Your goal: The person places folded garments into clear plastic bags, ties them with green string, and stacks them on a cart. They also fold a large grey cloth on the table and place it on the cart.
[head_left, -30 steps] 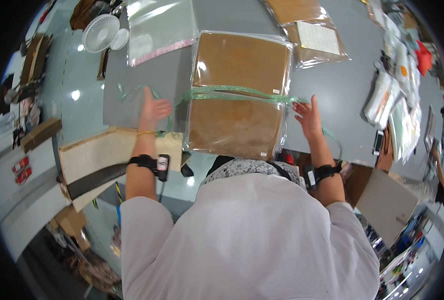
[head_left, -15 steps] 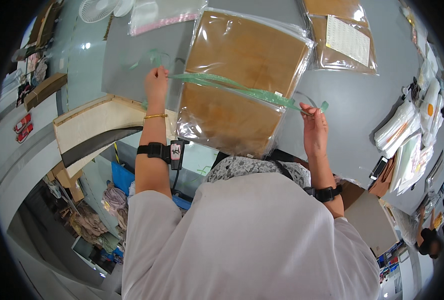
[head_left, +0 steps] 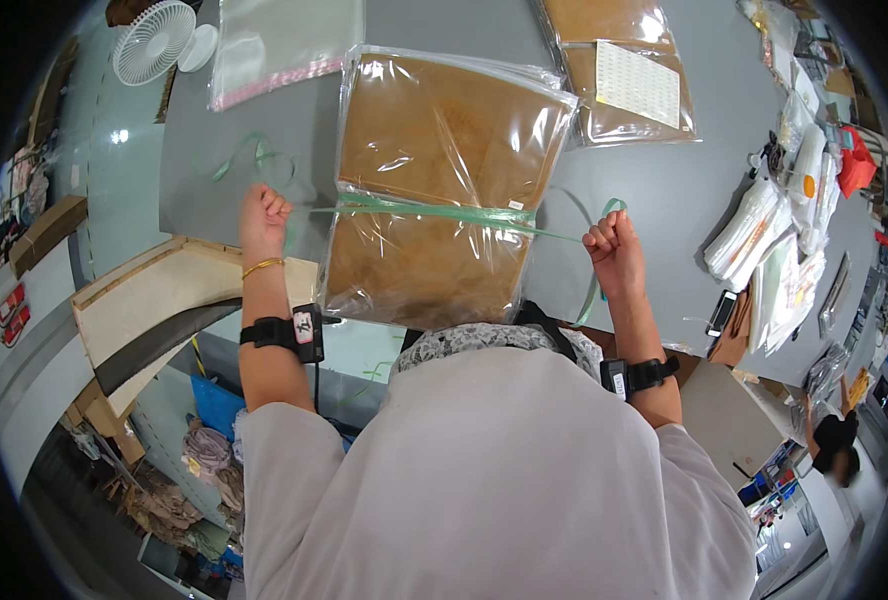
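A stack of flat brown items in clear plastic bags [head_left: 434,130] lies on the table before me. Green ribbon-like strapping [head_left: 444,212] runs across the middle of the stack, stretched taut to both sides. My left hand [head_left: 266,218], left of the stack, is closed on one end, and a loose curl trails onto the table beyond it. Right of the stack, my right hand [head_left: 614,250] is closed on the other end, whose tail loops over the fingers and hangs down. The plastic is pinched in slightly under the strapping. The underside of the stack is hidden.
Clear bags with a pink edge [head_left: 284,70] lie at the back left, near a white fan [head_left: 154,42]. Another bagged brown stack [head_left: 604,60] carries a white label sheet [head_left: 639,83]. At right are plastic-wrapped bundles [head_left: 749,230] and a phone [head_left: 721,313].
Both hands have pulled the green strapping outward and tighter. Its slack, separate strands have drawn together into a straighter band across the stack. The view has shifted a little.
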`<state>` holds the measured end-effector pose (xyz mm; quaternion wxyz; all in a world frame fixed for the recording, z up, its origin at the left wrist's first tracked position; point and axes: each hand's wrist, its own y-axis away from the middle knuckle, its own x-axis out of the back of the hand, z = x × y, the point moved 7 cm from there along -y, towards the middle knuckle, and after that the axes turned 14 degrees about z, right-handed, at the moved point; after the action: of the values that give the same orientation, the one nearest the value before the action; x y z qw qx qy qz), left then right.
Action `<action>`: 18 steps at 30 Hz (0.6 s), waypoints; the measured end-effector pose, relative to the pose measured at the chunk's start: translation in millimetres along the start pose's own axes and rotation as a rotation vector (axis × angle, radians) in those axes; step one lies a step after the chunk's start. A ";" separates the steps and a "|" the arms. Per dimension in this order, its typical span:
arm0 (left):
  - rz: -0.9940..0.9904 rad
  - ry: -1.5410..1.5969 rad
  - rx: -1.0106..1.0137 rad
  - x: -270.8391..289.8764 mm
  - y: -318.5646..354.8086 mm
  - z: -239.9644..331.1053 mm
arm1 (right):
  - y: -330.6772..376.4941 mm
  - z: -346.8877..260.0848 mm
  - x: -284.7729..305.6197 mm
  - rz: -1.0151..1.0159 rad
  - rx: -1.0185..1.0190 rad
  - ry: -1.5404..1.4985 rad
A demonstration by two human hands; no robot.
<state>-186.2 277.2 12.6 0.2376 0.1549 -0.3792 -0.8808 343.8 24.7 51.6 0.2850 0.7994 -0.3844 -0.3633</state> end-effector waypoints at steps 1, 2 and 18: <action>-0.037 -0.062 -0.029 -7.9 5.3 5.5 | -1.0 -3.2 -4.7 -0.014 0.013 0.047; -0.074 -0.117 -0.125 -17.1 13.0 13.2 | -3.6 -5.1 -8.4 0.016 0.029 0.088; -0.003 -0.290 -0.273 -57.6 55.9 -25.7 | -43.1 -33.8 -113.4 0.072 0.397 0.501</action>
<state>-109.4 259.2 42.3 0.1979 -0.0067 -0.2863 -0.9375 338.4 147.2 80.3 0.2217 0.8900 -0.3935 -0.0626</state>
